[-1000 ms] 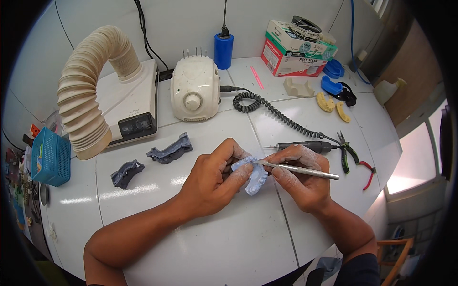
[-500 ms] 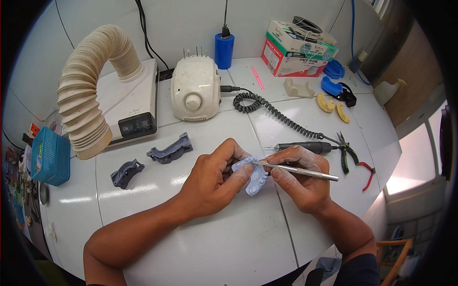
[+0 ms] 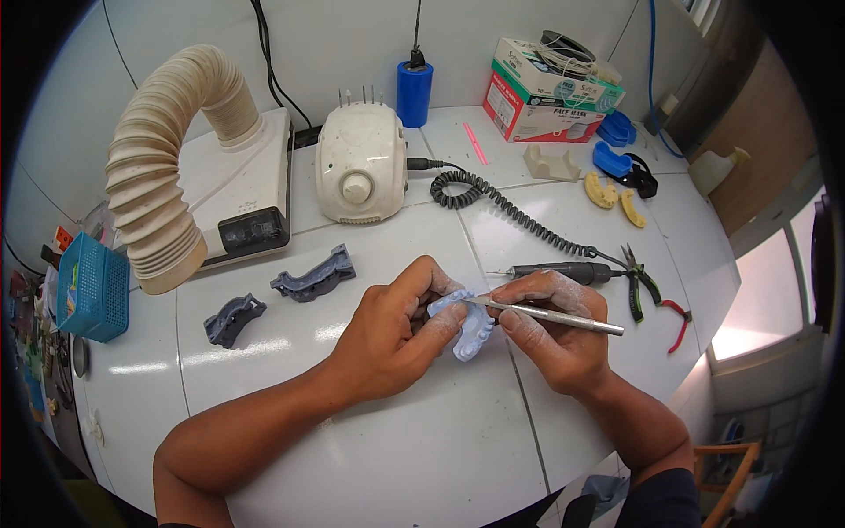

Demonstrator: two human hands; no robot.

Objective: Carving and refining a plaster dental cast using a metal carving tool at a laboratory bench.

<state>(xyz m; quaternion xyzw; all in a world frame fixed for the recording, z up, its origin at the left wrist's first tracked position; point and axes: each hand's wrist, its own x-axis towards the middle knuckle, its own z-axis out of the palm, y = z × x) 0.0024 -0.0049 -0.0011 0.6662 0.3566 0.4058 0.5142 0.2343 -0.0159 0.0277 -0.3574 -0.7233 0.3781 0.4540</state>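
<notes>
A pale blue dental cast (image 3: 473,341) with a row of moulded teeth is held up over the white tiled table. My left hand (image 3: 396,330) is closed around its left side, thumb and fingers pinching it. In my right hand (image 3: 559,330) is a slim metal craft knife (image 3: 568,319), gripped like a pen. Its blade touches the upper part of the cast near my left thumb. White dust coats the fingers of both hands. Behind my right hand lies a black handpiece (image 3: 563,272) of a dental drill, partly covered by the fingers.
Two dark grey moulds (image 3: 314,274) lie left of my hands. A white extractor hose (image 3: 163,194) and a drill control box (image 3: 359,167) stand behind. Pliers (image 3: 647,286) lie at right. Yellow casts (image 3: 601,191), blue trays (image 3: 611,159) and boxes (image 3: 550,106) sit far right; a blue basket (image 3: 104,290) far left.
</notes>
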